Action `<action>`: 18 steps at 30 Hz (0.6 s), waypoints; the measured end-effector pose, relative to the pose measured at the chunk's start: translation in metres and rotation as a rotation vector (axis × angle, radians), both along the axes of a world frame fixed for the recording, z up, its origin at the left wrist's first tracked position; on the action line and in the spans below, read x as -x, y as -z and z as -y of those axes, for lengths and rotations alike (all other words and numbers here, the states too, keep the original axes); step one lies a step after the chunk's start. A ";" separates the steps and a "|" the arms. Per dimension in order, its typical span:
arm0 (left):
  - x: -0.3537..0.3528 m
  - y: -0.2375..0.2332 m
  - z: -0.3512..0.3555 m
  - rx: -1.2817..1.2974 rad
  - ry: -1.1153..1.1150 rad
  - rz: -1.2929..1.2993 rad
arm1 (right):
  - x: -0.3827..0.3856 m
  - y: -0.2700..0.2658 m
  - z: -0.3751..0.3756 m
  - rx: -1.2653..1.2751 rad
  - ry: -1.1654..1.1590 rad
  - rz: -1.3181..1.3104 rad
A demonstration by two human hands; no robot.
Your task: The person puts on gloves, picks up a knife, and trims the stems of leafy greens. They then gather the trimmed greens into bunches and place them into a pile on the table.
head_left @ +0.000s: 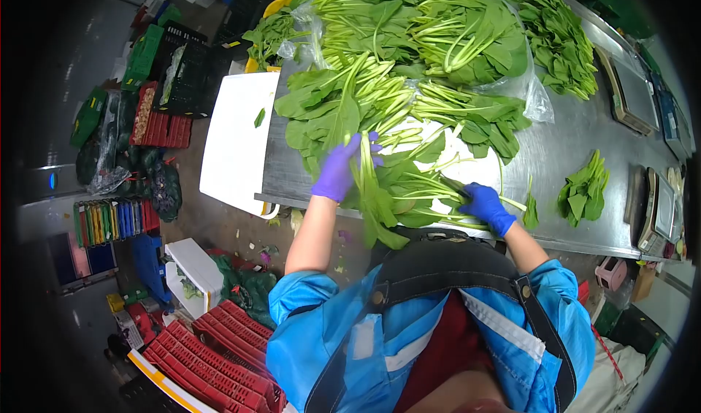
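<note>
My left hand (pixel 338 170), in a purple glove, is closed around a few stalks of leafy greens (pixel 371 190), whose leaves hang down toward the table's near edge. My right hand (pixel 485 206), in a blue glove, is at the stems of more leafy greens (pixel 416 194) in front of my apron. Its fingers are curled; a dark, narrow shape shows beside them, and I cannot make out what they grip. A large heap of leafy greens (pixel 394 18) covers the far part of the metal table (pixel 544 139). White material (pixel 467 166) shows beneath the nearer stalks.
A small bunch of greens (pixel 584 188) lies at the right, near two weighing scales (pixel 629 92). A white board (pixel 237 135) adjoins the table's left side. Red crates (pixel 208 358) stand on the floor at lower left, with a white foam box (pixel 196 274) behind them.
</note>
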State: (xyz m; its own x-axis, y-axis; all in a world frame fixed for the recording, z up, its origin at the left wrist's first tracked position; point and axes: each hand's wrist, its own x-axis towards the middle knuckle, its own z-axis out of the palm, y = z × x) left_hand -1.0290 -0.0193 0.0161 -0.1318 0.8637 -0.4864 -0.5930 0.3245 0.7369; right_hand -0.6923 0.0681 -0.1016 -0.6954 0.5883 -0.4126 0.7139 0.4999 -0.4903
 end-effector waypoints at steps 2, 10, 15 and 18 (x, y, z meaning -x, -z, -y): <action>-0.003 0.022 0.000 -0.055 0.099 -0.035 | -0.002 0.003 0.007 0.017 0.151 -0.158; -0.104 0.007 -0.033 -0.735 0.374 -1.260 | 0.027 -0.112 -0.029 0.643 0.454 -0.420; -0.093 -0.002 -0.040 -0.226 0.648 -0.852 | 0.041 -0.136 -0.029 0.612 0.590 -0.712; -0.086 -0.026 -0.040 -0.054 0.555 -0.586 | 0.041 -0.100 -0.023 0.117 0.307 -0.670</action>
